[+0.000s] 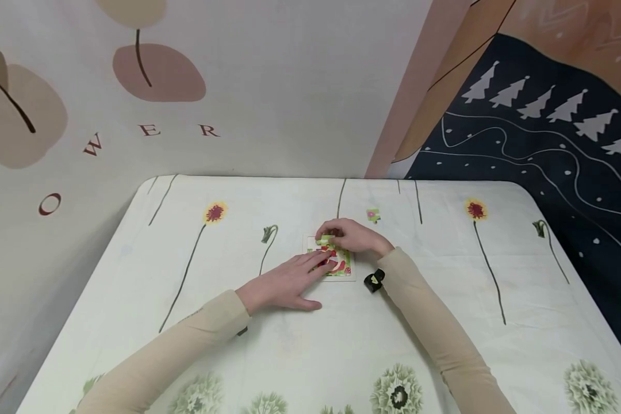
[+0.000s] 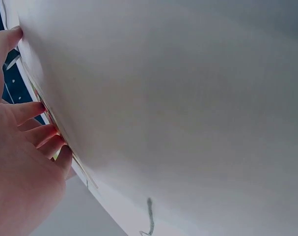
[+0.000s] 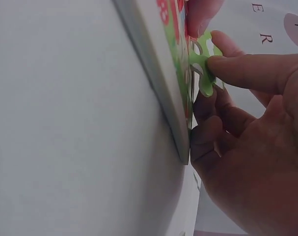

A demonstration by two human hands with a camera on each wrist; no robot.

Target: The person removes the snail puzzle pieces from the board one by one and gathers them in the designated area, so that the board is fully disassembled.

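A small square jigsaw puzzle (image 1: 344,268) in green, red and white lies in its pale tray (image 1: 345,279) near the middle of the table. My left hand (image 1: 290,282) rests on it from the left, its straight fingertips touching the picture and the thumb spread apart. In the right wrist view, my right hand (image 3: 252,128) pinches a green puzzle piece (image 3: 203,66) between thumb and finger. That piece stands tilted at the puzzle's surface. In the head view my right hand (image 1: 354,236) is over the puzzle's upper edge and covers part of it.
One loose puzzle piece (image 1: 374,215), green with pink, lies beyond the right hand. A white cloth with printed flowers covers the table (image 1: 424,299). Patterned fabric (image 1: 290,92) hangs behind the table's far edge. A black wrist device (image 1: 374,280) sits at the right cuff.
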